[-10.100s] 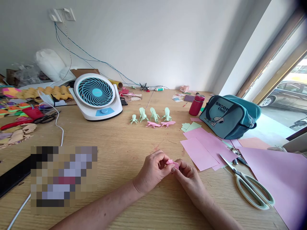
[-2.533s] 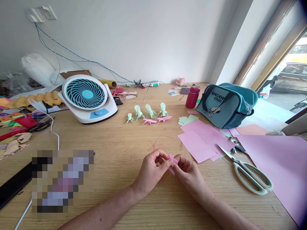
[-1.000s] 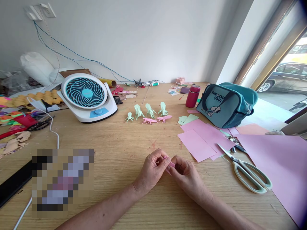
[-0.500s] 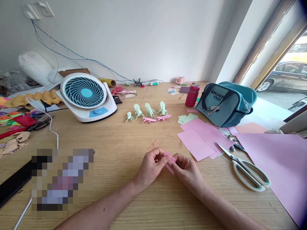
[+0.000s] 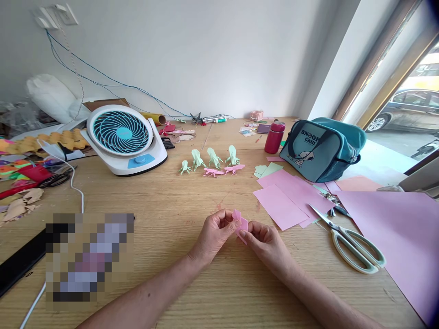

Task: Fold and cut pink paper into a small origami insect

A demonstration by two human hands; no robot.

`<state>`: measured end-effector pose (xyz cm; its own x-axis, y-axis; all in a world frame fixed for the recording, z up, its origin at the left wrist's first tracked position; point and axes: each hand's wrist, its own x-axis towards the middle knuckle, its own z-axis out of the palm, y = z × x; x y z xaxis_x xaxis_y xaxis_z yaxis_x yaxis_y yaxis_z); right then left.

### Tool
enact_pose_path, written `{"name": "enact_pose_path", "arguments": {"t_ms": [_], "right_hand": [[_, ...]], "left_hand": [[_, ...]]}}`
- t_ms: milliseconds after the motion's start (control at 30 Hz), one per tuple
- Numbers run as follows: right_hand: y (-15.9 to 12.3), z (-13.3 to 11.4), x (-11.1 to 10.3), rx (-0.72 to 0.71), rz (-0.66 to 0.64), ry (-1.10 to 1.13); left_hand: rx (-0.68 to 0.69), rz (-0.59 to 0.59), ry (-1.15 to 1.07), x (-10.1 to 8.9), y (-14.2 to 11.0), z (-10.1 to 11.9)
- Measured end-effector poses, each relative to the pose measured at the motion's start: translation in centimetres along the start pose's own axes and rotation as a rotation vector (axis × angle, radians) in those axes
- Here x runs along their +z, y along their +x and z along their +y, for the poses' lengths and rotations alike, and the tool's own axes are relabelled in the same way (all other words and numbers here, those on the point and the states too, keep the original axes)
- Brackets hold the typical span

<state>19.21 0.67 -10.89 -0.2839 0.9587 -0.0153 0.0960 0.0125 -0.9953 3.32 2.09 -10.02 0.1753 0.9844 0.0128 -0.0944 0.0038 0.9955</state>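
Note:
A small folded piece of pink paper is held between my two hands above the near middle of the table. My left hand pinches its left side between thumb and fingers. From the right, my right hand grips the lower right edge with thumb and curled fingers. Part of the paper is covered by my fingertips. Beyond the hands stand several pale green folded-paper figures with thin legs, and in front of them are two pink paper figures.
Pink sheets and open-handled scissors lie to the right. Behind them are a teal bag and a red flask. A white fan stands at the left, near a white cable and a black case.
The pink paper has turned slightly in my fingers, its folded upper tip now standing higher and showing more of its face. My hands have barely shifted. The other things stay put.

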Motion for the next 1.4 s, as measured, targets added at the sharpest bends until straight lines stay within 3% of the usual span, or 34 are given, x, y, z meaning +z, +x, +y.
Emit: {"name": "enact_pose_path", "arguments": {"t_ms": [100,333,533,733,1400], "right_hand": [[0.0,-0.3,-0.1,-0.008,-0.016,0.005],[0.1,-0.8,-0.7,-0.061,-0.033,0.025],[-0.1,-0.3,-0.5,-0.015,-0.103,0.002],[-0.2,0.2,-0.3,-0.055,-0.07,-0.054],[-0.6,0.2,-0.3,-0.093,-0.147,-0.163]], "left_hand": [[0.009,-0.02,0.025,0.0,0.0,0.2],[-0.029,0.068,0.021,-0.3,0.2,0.1],[-0.011,0.101,0.055,-0.5,0.3,0.2],[0.01,0.132,0.052,-0.5,0.3,0.2],[0.055,-0.009,0.095,-0.8,0.4,-0.3]]}}
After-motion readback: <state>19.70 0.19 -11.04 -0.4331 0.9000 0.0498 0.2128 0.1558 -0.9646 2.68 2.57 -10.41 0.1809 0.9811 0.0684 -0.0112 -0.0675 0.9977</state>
